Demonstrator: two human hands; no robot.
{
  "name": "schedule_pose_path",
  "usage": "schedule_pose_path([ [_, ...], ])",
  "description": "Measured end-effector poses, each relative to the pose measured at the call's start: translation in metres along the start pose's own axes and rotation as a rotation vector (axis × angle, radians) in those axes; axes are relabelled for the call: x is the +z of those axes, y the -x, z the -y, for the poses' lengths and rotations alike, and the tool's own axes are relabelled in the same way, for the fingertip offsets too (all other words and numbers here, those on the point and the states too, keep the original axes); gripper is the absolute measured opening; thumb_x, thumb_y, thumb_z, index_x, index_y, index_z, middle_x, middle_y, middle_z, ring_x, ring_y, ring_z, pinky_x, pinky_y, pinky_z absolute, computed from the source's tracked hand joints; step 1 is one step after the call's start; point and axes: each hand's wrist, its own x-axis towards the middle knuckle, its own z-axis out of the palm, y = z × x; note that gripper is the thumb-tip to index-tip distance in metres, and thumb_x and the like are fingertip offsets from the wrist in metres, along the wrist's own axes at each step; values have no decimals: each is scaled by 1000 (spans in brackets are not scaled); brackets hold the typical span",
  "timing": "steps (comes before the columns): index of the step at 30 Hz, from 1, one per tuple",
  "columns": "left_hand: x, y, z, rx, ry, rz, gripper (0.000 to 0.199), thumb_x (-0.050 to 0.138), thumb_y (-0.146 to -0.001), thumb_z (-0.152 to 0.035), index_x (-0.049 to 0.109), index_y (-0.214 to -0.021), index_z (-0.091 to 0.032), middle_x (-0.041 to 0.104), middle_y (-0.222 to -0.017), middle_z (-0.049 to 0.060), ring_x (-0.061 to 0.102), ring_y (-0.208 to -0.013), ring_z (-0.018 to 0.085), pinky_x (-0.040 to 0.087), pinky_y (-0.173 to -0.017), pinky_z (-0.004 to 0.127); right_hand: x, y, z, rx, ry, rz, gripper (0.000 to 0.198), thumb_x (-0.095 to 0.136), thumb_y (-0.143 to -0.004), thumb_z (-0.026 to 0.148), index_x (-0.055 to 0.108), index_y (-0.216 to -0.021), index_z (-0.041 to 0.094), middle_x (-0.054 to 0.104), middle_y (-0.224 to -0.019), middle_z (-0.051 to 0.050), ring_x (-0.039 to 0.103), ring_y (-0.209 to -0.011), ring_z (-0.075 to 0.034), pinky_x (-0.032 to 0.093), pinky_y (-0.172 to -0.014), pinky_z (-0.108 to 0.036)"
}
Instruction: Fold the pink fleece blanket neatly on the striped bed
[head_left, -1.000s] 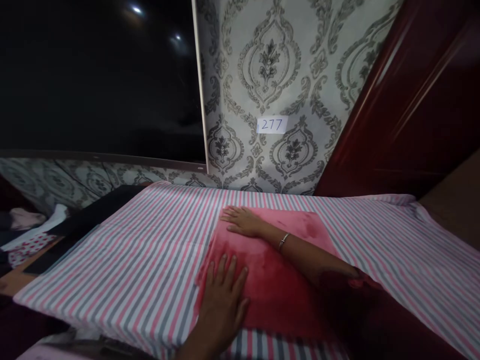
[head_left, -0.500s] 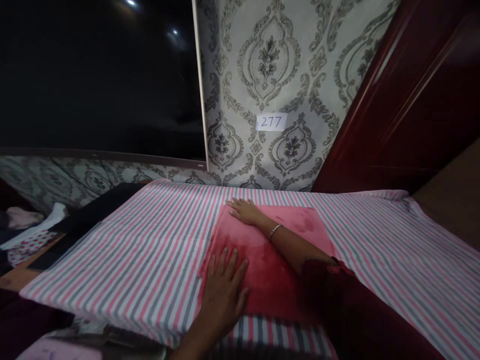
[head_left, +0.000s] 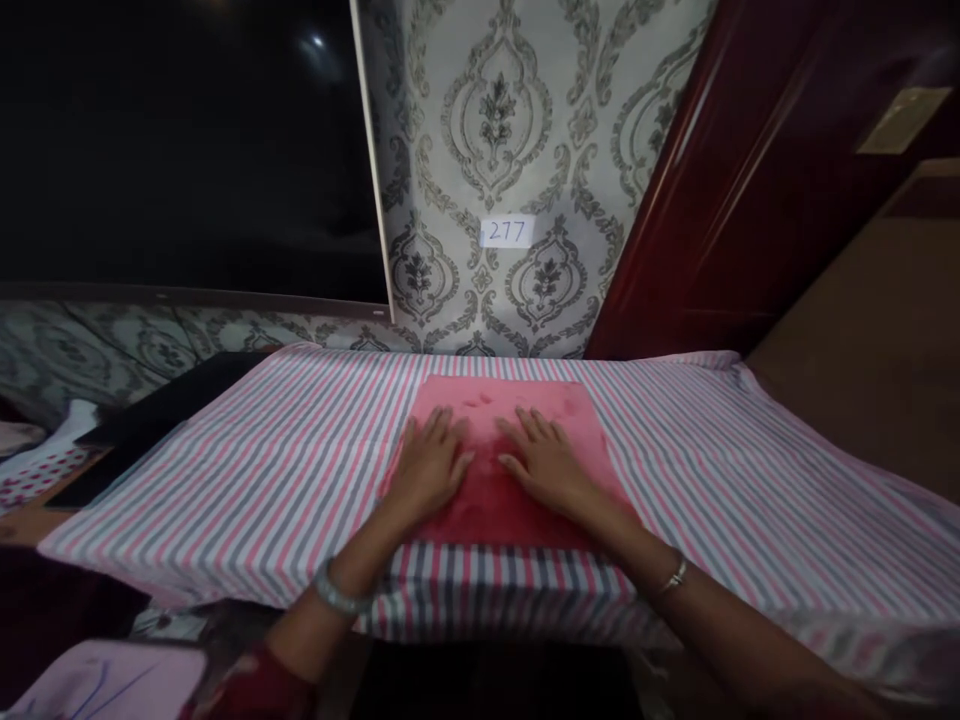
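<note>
A red-pink piece of plush cloth [head_left: 495,510], folded into a flat rectangle, lies on a striped sheet [head_left: 300,470] over a table. Flat on its left half rests my left hand [head_left: 431,462], fingers spread and pointing away from me. My right hand [head_left: 546,460] lies likewise on the right half, with its fingers apart. Neither hand grips anything. A few darker dents mark the cloth's far part, beyond the fingertips. Its left and right edges are partly covered by my hands and forearms.
Behind the table is a patterned wall with a paper label [head_left: 507,231] reading 277. A large dark screen [head_left: 187,150] hangs at left, a dark red door [head_left: 697,200] stands at right. A pink-topped stool [head_left: 112,680] is at lower left.
My right hand has come from the cloth's far left corner back to its right half. The left hand has slid forward on the cloth. The camera view has shifted.
</note>
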Motion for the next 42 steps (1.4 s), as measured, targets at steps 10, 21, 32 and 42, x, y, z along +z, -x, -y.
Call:
schedule_pose_path([
  [10, 31, -13, 18, -144, -71, 219, 66, 38, -100, -54, 30, -159, -25, 16, -167, 16, 10, -155, 36, 31, -114, 63, 33, 14, 11, -8, -42, -38, 63, 36, -100, 61, 35, -157, 34, 20, -167, -4, 10, -154, -36, 9, -122, -60],
  [21, 37, -17, 23, -141, -27, 171, 66, 41, -98, -55, 35, -157, -26, 21, -167, 15, 16, -154, 36, 33, -113, 61, 59, 78, -75, 278, -120, -267, 60, 29, -103, 49, 39, -155, 20, 21, -167, -11, 28, -150, -28, 37, -115, -47],
  [32, 8, 5, -20, 30, -51, 24, 57, 46, -98, -46, 47, -150, -23, 36, -162, 15, 24, -152, 38, 14, -120, 67, 23, 81, -14, 214, 28, -300, 52, 39, -101, 39, 44, -152, 29, 24, -166, -6, 10, -154, -36, 17, -118, -66],
  [42, 51, 55, -25, 190, -41, -153, 64, 59, -91, -47, 46, -150, -26, 44, -158, 12, 33, -148, 34, 21, -121, 58, 64, 94, 9, 125, 54, -258, 58, 47, -98, 36, 40, -155, 31, 30, -164, -3, 19, -153, -32, 16, -122, -58],
])
